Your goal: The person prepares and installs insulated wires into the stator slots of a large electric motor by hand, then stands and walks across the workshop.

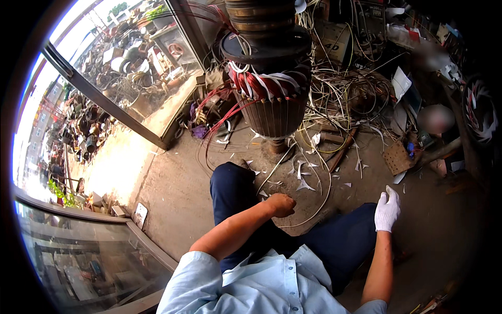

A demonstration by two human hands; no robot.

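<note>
My bare left hand (281,205) is curled closed above my bent legs in dark blue trousers; whether it holds anything is hidden. My right hand (387,212), in a white knit glove, is raised at my right knee with nothing visible in it and fingers partly apart. In front of me stands a motor armature (269,112) on a post, with ridged metal rings on top and red and white windings (266,78). Loose red wires hang from its left side. White paper scraps (304,184) and a pale cable lie on the concrete floor beneath it.
A tangle of cables (340,99) fills the back right, beside boards, a perforated brown block (397,157) and a coiled bundle (478,110). At left are an open glass-paned door (104,99), heaped scrap outside (130,57) and a lower glass panel (83,261).
</note>
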